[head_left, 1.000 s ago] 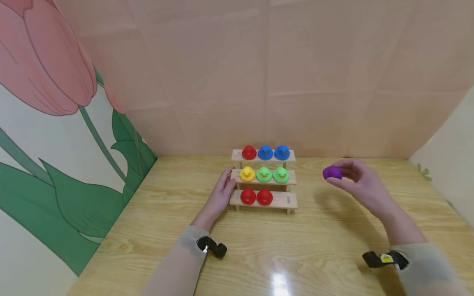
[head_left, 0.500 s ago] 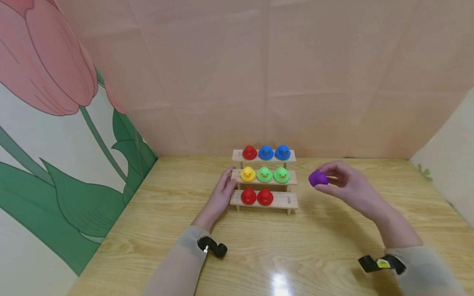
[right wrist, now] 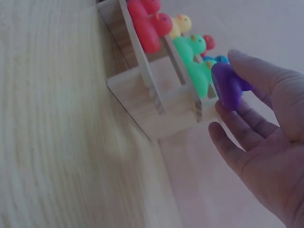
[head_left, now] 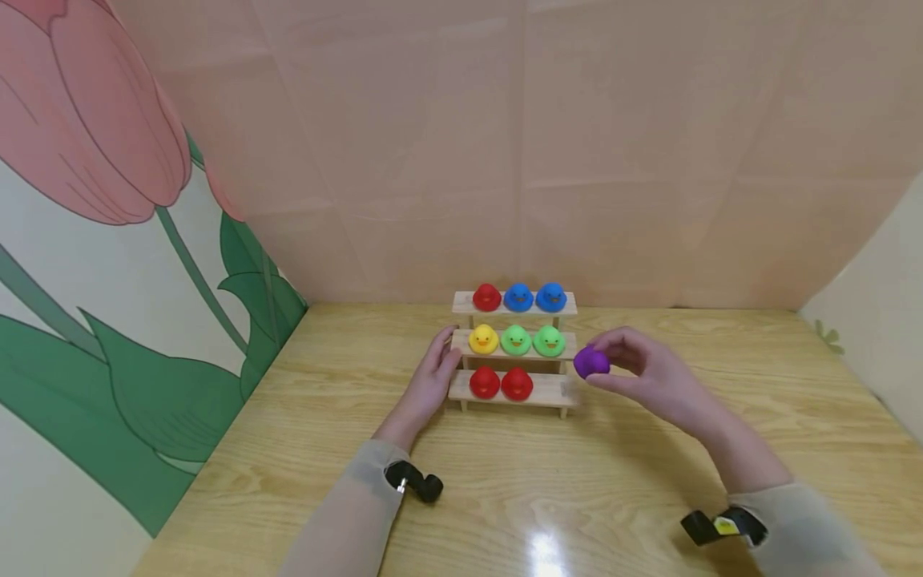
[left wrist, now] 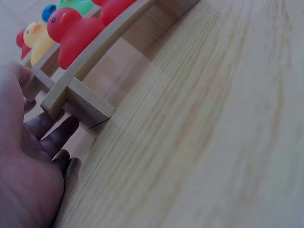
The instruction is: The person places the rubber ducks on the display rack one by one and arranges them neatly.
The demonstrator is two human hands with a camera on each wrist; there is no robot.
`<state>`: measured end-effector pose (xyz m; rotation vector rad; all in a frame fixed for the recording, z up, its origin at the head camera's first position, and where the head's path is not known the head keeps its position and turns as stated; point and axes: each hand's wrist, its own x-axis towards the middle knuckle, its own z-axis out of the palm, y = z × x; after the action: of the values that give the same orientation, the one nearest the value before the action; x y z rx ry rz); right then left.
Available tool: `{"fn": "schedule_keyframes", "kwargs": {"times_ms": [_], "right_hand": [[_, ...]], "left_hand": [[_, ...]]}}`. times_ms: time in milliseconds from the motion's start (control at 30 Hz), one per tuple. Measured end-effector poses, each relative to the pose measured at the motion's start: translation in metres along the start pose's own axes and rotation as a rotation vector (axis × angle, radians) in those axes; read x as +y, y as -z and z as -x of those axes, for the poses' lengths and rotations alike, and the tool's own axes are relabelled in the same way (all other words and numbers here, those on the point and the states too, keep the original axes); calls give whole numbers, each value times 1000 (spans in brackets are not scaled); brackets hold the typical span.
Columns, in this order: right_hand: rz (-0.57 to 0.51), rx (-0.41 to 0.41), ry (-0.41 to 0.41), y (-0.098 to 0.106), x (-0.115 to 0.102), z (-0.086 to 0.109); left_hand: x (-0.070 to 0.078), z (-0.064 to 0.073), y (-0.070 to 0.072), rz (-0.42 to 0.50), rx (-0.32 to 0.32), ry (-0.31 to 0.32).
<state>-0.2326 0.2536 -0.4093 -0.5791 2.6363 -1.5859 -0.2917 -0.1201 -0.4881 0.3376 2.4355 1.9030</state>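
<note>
Between thumb and fingertips, my right hand (head_left: 652,377) pinches a purple rubber duck (head_left: 592,363) just off the right end of a three-tier wooden stand (head_left: 551,389). The right wrist view shows this duck (right wrist: 229,86) close before the tiers, apart from the table. My left hand (head_left: 429,377) grips the stand's left end at the middle tier. Two red ducks (head_left: 485,383) sit on the bottom tier, with bare wood to their right. The middle tier bears a yellow duck (head_left: 483,340) and two green ducks (head_left: 515,340). On top are a red duck (head_left: 486,298) and two blue ducks (head_left: 518,298).
The stand rests on a wood-grain table (head_left: 490,497). A pinkish backdrop (head_left: 519,160) rises behind it. A wall with a tulip picture (head_left: 144,385) borders the left, and a pale wall (head_left: 880,304) the right.
My right hand has carried the purple duck leftward and slightly toward me, up to the stand's right end. The left hand keeps its place on the stand.
</note>
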Motion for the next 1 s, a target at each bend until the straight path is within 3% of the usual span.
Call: {"fn": "schedule_keyframes", "kwargs": {"times_ms": [300, 467, 1000], "right_hand": [[-36, 26, 9, -18, 2, -3], [7, 48, 20, -26, -2, -2], [22, 4, 7, -45, -4, -3]], "left_hand": [[0, 0, -1, 3, -3, -1], [0, 0, -1, 5, -1, -2], [1, 1, -1, -3, -1, 8]]}}
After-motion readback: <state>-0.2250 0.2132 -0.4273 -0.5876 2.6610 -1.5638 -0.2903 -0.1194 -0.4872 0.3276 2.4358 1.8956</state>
